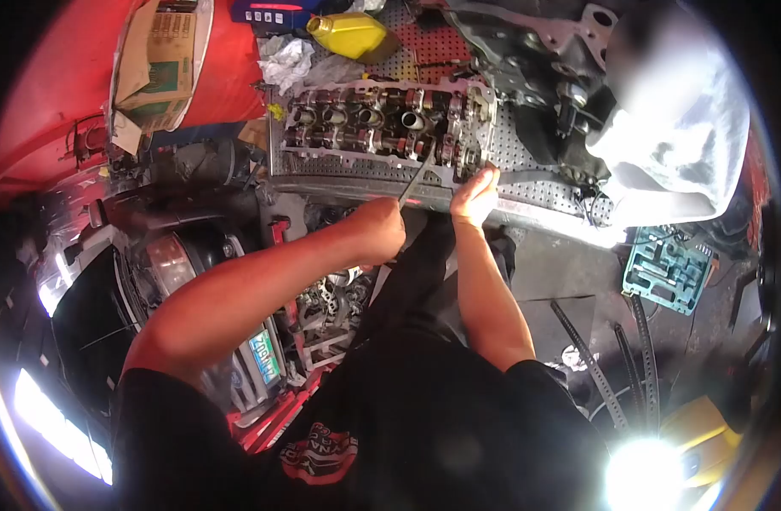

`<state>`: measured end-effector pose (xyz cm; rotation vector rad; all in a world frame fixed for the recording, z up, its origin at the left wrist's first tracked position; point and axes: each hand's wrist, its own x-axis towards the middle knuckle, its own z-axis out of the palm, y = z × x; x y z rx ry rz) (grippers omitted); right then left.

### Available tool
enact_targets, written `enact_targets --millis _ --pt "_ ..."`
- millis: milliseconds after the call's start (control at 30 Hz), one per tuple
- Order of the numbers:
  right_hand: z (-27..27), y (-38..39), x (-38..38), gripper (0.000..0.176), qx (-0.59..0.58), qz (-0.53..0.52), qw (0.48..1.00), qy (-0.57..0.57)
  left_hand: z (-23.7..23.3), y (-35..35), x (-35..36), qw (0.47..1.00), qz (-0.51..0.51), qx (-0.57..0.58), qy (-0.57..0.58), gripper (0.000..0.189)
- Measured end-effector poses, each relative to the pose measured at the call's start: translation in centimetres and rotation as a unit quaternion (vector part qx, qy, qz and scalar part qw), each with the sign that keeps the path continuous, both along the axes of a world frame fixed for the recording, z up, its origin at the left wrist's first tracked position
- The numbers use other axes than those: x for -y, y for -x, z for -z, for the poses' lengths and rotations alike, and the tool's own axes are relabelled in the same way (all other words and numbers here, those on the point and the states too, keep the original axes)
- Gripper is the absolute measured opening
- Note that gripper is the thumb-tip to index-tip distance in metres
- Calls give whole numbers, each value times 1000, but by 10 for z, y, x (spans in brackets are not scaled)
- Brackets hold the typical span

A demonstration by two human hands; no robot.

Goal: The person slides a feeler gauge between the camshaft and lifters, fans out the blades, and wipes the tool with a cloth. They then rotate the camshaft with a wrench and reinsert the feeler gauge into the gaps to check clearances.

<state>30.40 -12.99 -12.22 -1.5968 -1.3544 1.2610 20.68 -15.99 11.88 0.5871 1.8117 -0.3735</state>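
A cylinder head (382, 128) with camshafts and several round bores lies lengthwise on a perforated metal bench. My left hand (380, 230) is closed in a fist around a thin metal bar tool (414, 186). The far end of this tool reaches in among the camshaft parts, right of the middle. My right hand (475, 198) is at the head's near right corner, over the bench edge, its fingers pressed together; I cannot tell what they grip. A flat dark strip (531, 178) runs from beside its fingertips to the right along the bench.
Behind the head are a yellow oil bottle (349, 36) and crumpled paper (286, 64). Dark metal parts (543, 60) and white cloth (692, 145) cover the right side. A teal tool case (669, 271) lies open lower right. Left stands a car front (211, 298); a bright lamp (646, 477) glares below.
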Motion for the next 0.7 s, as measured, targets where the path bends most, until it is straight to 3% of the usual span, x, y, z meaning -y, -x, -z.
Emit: enact_targets --millis 33,67,100,167,267,333,400,567,600,700 --pt "-7 -1 -2 49 11 -5 1000 0 -3 -2 1 1000 -10 -14 -8 23" --pt "-5 2 -1 49 12 7 1000 0 10 -5 22 989 21 -68 -130 24" --pt "-4 5 -1 49 0 4 1000 5 16 -16 35 982 -11 -109 -152 25" --pt "-1 1 0 50 -15 -2 1000 13 30 -25 46 970 17 -133 -204 25" --pt "-3 2 -4 47 -10 8 1000 -5 -9 -17 -7 997 -71 -33 -15 25" --pt "-5 2 -1 43 -5 15 1000 -26 -2 13 -20 999 -11 5 53 22" --pt "-3 -1 2 50 -13 -10 1000 -9 0 23 -12 996 -13 52 69 19" --pt "-4 0 -1 45 -20 6 999 -25 -19 12 -18 997 29 9 -67 13" --pt "-7 -1 -1 45 -28 6 999 -17 -19 7 -13 991 54 -67 -99 12" --pt "-15 -4 -6 45 -33 -6 999 32 -16 -12 11 941 23 -157 -300 17"
